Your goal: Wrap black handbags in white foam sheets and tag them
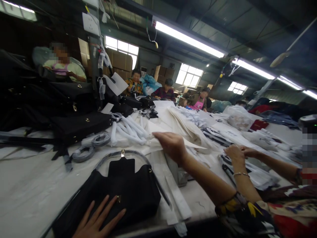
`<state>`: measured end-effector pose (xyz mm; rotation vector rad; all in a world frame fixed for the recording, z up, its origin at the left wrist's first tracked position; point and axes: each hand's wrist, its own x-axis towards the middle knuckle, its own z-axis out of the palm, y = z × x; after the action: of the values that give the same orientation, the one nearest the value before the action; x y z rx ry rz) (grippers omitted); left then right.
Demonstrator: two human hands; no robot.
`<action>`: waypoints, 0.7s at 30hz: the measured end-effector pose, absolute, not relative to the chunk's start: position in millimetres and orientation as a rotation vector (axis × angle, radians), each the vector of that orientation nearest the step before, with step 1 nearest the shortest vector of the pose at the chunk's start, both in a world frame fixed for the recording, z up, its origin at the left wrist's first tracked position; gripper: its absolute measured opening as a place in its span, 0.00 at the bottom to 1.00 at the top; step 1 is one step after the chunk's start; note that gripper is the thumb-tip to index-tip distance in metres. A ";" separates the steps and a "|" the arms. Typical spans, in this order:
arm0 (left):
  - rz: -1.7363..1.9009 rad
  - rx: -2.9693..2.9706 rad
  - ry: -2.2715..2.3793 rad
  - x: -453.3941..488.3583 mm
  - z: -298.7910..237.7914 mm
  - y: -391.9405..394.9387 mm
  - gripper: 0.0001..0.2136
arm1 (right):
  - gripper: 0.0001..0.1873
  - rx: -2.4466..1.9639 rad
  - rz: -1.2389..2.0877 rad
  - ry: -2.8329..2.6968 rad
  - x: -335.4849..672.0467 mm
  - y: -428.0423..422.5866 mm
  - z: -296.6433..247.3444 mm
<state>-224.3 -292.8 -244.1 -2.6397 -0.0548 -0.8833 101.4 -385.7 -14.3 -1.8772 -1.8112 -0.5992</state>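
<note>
On the counter [29,185], the black bag [138,191] lay under the left hand [95,223], grip spread apart; beyond the bag, the right hand [172,145] was near paper sheets [183,122], its grip indeterminable. Light, flat pressure clear of the clasp [119,199] probably steadied the bag best.

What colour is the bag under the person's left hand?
The bag is black; the head view, the only one, shows it best.
</note>
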 end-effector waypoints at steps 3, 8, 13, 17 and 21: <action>-0.779 -2.713 -0.162 -230.0 -230.2 -302.5 0.29 | 0.15 -1.272 -0.288 -2.167 34.5 -400.9 -54.1; -0.576 -3.171 -0.384 -239.8 -225.5 -318.7 0.22 | 0.12 -1.348 0.277 -2.174 -0.1 -431.1 -130.0; -0.420 -3.364 -0.578 -242.6 -223.5 -323.1 0.11 | 0.10 -1.522 0.543 -2.049 -1.6 -438.7 -134.4; -0.391 -3.314 -0.610 -242.9 -223.0 -323.3 0.15 | 0.26 -1.698 0.357 -2.007 9.8 -418.5 -115.4; -0.382 -3.298 -0.638 -242.7 -224.5 -324.0 0.16 | 0.43 -1.834 -0.007 -2.435 47.6 -388.1 -113.3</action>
<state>-242.7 -324.0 -224.5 -3.2984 -0.6378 -0.3816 47.6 -388.1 -113.3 -1.8338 -2.4350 -0.0074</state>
